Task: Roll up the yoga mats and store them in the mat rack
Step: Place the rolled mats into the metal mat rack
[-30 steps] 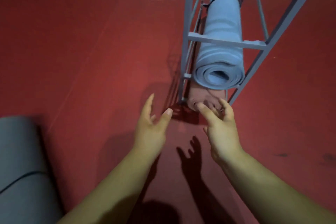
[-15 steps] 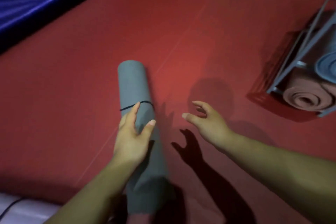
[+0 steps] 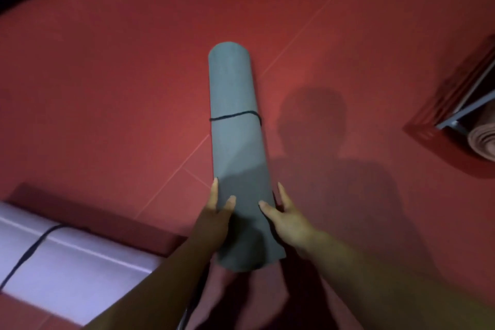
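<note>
Gripping the rolled grey mat (image 3: 235, 128) at its near end, the left hand (image 3: 218, 213) and right hand (image 3: 288, 220) clasp it from either side. It looks like the carrying step; next it needs swinging right, end-first, into the rack (image 3: 466, 112).

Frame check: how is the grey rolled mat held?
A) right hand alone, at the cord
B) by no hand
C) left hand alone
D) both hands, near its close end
D: the left hand and right hand grip the grey rolled mat on either side near its close end, short of the black cord.
</note>
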`<state>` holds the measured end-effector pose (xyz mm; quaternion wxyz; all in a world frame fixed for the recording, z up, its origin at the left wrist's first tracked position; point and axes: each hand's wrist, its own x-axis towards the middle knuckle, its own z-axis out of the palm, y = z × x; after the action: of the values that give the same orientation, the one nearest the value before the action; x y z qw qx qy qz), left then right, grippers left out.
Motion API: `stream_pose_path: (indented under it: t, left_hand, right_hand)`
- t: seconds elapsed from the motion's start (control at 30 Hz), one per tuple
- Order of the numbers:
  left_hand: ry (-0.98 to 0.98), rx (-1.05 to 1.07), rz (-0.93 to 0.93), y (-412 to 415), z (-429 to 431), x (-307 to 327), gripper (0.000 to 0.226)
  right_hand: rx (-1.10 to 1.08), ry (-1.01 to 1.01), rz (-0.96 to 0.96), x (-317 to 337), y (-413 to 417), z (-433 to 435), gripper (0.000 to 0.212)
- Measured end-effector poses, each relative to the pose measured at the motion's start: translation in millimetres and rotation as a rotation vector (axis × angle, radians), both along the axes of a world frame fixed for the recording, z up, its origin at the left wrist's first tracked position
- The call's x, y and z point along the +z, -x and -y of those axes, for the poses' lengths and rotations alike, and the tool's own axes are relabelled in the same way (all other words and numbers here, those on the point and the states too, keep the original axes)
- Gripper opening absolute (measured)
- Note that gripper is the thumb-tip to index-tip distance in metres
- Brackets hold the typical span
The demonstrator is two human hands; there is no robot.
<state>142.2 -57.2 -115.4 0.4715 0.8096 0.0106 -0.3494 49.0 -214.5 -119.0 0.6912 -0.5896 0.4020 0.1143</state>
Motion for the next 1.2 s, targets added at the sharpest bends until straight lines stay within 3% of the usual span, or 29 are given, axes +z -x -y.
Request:
stream_pose_path:
  t: [0.13,0.23,0.47,0.53,0.6,0.63,0.7,0.73,0.8,0.97,1.07,1.17,1.2]
  left_hand:
    - [-0.005,0.035,0.064,5,16,3,0.077]
    - [0.051,0.106,0.055,9,43,13,0.076]
    - [0.284,0.058,-0.047,23,117,87,0.079]
    - [0.417,-0.011,-0.114,33,133,121,0.068]
    - [0.520,-0.059,-0.189,44,144,151,0.057]
    - [0.553,-0.079,-0.221,51,149,169,0.060]
    - [0.581,-0.152,-0.259,63,159,198,0.094]
    - [0.583,-0.200,-0.274,68,164,209,0.109]
    - [0.608,-0.276,-0.297,77,176,230,0.115]
    - [0.679,-0.328,-0.342,98,193,281,0.110]
    - [0.664,-0.417,-0.301,121,188,302,0.105]
    - [0.676,-0.456,-0.276,141,186,322,0.092]
    - [0.681,-0.464,-0.270,147,186,328,0.081]
  right_hand:
    - [-0.134,-0.145,0.041,0,4,11,0.081]
    - [-0.185,-0.142,0.080,23,2,42,0.068]
    - [-0.105,0.099,0.069,110,24,103,0.070]
    - [-0.167,0.129,0.079,142,42,115,0.078]
    - [-0.258,0.118,0.094,174,62,128,0.100]
    - [-0.308,0.105,0.102,190,73,134,0.109]
    - [-0.442,0.049,0.157,223,94,142,0.114]
    - [-0.509,0.021,0.187,238,103,145,0.112]
    - [-0.600,-0.005,0.232,261,122,145,0.103]
    - [-0.706,0.035,0.302,303,166,129,0.066]
    - [-0.741,0.068,0.359,329,194,119,0.071]
    - [-0.763,0.119,0.386,352,216,112,0.030]
    - [-0.782,0.121,0.396,359,220,106,0.026]
